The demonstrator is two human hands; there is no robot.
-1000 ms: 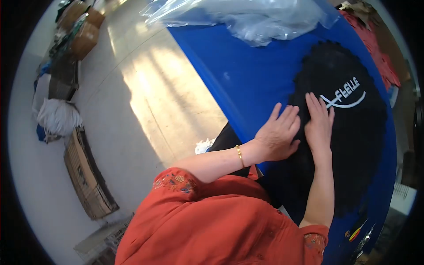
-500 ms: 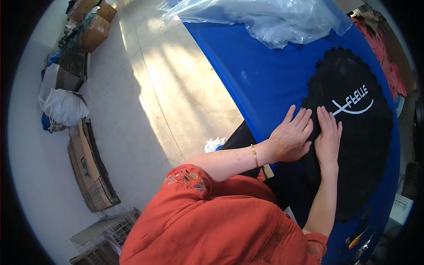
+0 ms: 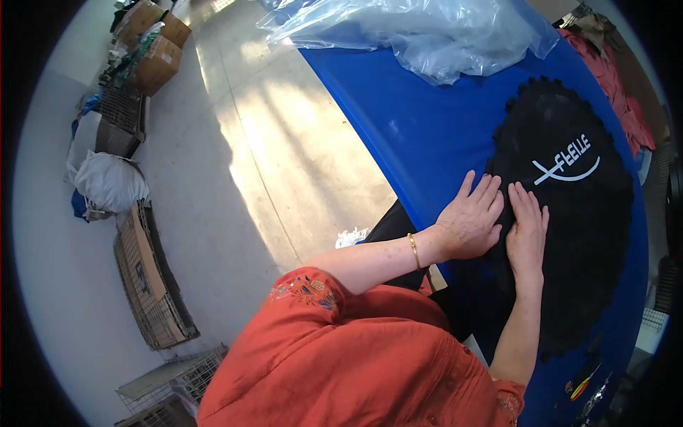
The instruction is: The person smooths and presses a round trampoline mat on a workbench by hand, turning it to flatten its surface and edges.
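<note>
A black oval fabric cover (image 3: 580, 235) with a gathered, ruffled edge and white lettering lies flat on the blue-covered table (image 3: 416, 135). My left hand (image 3: 469, 217), below a gold bracelet, rests palm down on the cover's left edge with its fingers stretched out. Beside it, my right hand (image 3: 526, 231) lies flat on the black fabric, fingers extended and close together. A narrow strip of black cloth shows between the two hands. Neither hand grips anything that I can see.
Crumpled clear plastic sheeting (image 3: 455, 43) lies at the table's far end. Scissors-like items with red and yellow parts (image 3: 580, 388) sit near the lower right. Cardboard boxes (image 3: 158, 65), a white sack (image 3: 110, 183) and wire crates (image 3: 174, 377) line the left wall.
My right hand has slid slightly back toward my body over the black cover. The left hand stays at the cover's edge. The whole view has shifted a little.
</note>
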